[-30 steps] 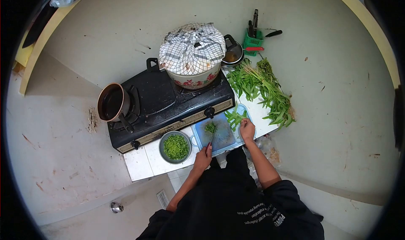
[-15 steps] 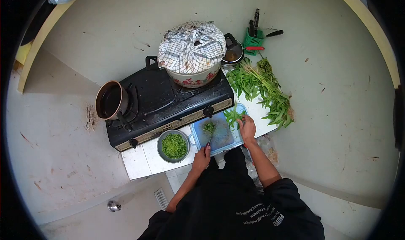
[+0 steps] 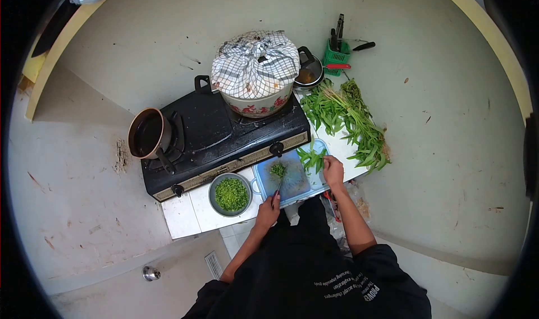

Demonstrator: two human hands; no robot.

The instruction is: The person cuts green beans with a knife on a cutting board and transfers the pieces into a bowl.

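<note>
Greens everywhere on this small tabletop [image 3: 188, 218]. The left hand [image 3: 268, 208] has its grip closed round a knife [image 3: 277, 185], blade lying over the blue cutting board [image 3: 292, 185] beside a little heap of chopped greens [image 3: 278, 169]. The right hand [image 3: 333, 171] pins a bunch of green stalks [image 3: 311, 157] at the board's far corner, fingers curled on them. A metal bowl [image 3: 231, 194] of chopped greens sits just left of the board, in front of the black stove [image 3: 219, 136].
</note>
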